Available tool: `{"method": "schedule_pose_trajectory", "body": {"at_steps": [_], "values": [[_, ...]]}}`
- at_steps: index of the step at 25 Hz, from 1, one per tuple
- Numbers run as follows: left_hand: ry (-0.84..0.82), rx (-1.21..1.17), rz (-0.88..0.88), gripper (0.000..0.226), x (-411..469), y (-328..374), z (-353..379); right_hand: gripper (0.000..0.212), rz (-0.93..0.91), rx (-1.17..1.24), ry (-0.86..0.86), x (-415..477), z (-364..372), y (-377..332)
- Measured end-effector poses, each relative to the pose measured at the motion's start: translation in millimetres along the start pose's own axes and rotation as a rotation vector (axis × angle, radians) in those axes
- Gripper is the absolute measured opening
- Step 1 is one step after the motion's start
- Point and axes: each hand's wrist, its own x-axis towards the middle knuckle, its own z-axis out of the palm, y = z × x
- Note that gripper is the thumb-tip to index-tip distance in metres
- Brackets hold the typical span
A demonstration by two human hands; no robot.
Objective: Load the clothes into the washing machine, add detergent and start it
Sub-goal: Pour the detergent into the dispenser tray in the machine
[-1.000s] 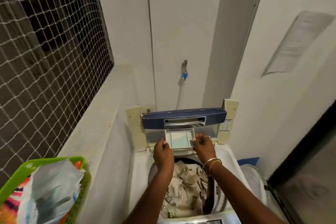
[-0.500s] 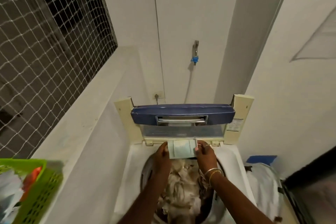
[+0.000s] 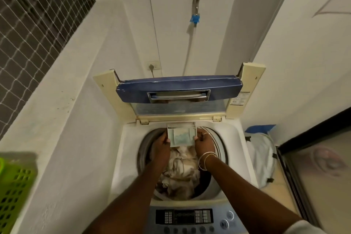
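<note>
A top-loading washing machine [image 3: 129,150] stands below me with its blue-trimmed lid [image 3: 178,89] raised against the wall. Beige and white clothes [image 3: 180,175] fill the drum. A small white detergent drawer [image 3: 181,137] holding pale blue powder sits at the drum's back rim, by its slot. My left hand [image 3: 161,144] grips the drawer's left side and my right hand [image 3: 204,141], with bangles at the wrist, grips its right side. The control panel [image 3: 191,218] with buttons lies at the machine's near edge.
A green laundry basket [image 3: 13,192] sits on the white ledge at left, under a netted window [image 3: 34,24]. A tap with a blue fitting [image 3: 195,18] and hose hangs on the back wall. A white bag [image 3: 260,157] lies right of the machine, beside a dark-framed door [image 3: 313,157].
My view has tilted down, bringing the control panel in. Both hands have carried the detergent drawer down from in front of the lid to the drum's back rim.
</note>
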Motion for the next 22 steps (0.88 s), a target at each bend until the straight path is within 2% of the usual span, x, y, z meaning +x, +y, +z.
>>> {"method": "schedule_pose_trajectory", "body": {"at_steps": [11, 15, 22], "values": [[-0.001, -0.07, -0.071, 0.036, 46.0, -21.7, 5.0, 0.033, 0.123, 0.016, 0.06, 29.9, 29.5, 20.3], [-0.031, -0.05, -0.076, 0.038, 50.4, -33.4, 6.7, 0.02, 0.2, 0.016, 0.036, 34.9, 30.1, 27.4], [-0.068, -0.104, -0.053, 0.038, 57.6, -30.6, 4.1, 0.028, 0.146, 0.012, 0.006, 45.1, 30.8, 33.7]]}}
